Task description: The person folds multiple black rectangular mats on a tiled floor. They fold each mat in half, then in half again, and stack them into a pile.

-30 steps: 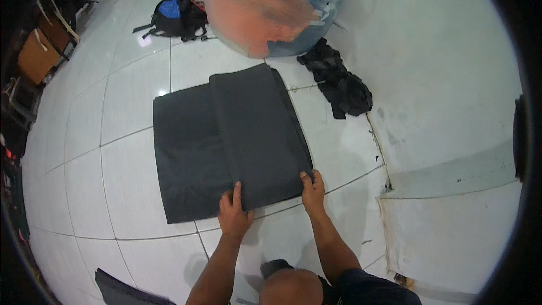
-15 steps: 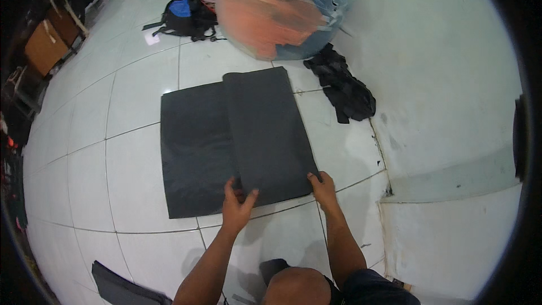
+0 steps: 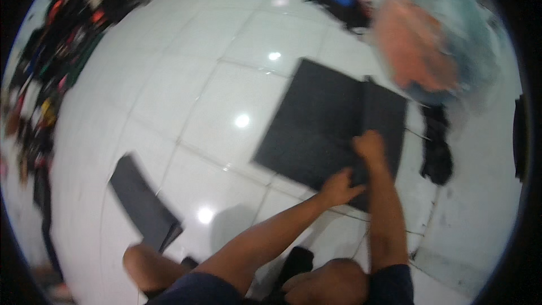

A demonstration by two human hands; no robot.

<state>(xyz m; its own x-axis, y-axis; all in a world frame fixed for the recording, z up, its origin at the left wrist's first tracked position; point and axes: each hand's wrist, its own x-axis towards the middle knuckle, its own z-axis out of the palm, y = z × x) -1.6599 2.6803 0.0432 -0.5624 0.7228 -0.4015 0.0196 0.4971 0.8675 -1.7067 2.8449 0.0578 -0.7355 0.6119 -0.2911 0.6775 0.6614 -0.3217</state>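
Observation:
A large dark grey, fabric-like sheet (image 3: 316, 118) lies on the tiled floor, turned at an angle. A folded-over strip (image 3: 377, 104) runs along it on the right side. My left hand (image 3: 341, 187) rests at the sheet's near edge by the lower end of the fold, thumb and fingers apart. Farther up, my right hand (image 3: 370, 146) presses down on the fold, its fingers blurred and partly hidden. Off to the left lies a narrow folded stack of similar dark material (image 3: 144, 200), close to my knee.
A big clear plastic bag (image 3: 418, 45) with orange and blue contents stands at the far right. Beside it is a black backpack (image 3: 341, 3) with a blue patch. Crumpled black cloth (image 3: 436, 149) lies along the right wall. Cluttered items (image 3: 51, 90) line the left side.
My view has swung left, bringing the folded stack further in. My right hand has left the near right corner and moved up onto the fold. The folded-over part looks narrower.

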